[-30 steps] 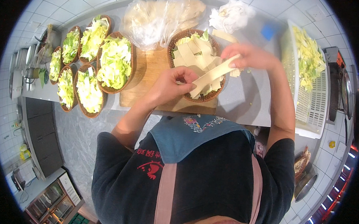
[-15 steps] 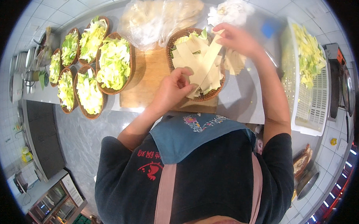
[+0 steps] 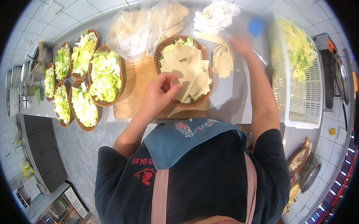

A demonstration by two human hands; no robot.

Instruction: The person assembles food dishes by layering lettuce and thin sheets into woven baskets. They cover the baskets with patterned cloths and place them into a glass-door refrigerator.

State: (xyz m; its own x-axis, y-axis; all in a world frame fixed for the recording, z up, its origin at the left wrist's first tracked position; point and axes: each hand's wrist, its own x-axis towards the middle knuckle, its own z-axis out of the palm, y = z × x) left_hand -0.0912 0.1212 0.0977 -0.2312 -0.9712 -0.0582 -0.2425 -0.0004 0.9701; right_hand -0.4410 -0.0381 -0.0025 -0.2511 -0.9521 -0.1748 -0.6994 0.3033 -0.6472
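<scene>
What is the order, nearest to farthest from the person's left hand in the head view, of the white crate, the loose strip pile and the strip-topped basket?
1. Strip-topped basket: directly at the fingertips of the left hand.
2. Loose strip pile: to the right, just past the basket.
3. White crate: far right.

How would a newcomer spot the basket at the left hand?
Find the wooden board on the grey counter. On its right part sits a brown woven basket, the left hand at its near left edge. Unlike the six baskets of greens to its left, it has flat, crossing beige strips over most of its top.
</scene>
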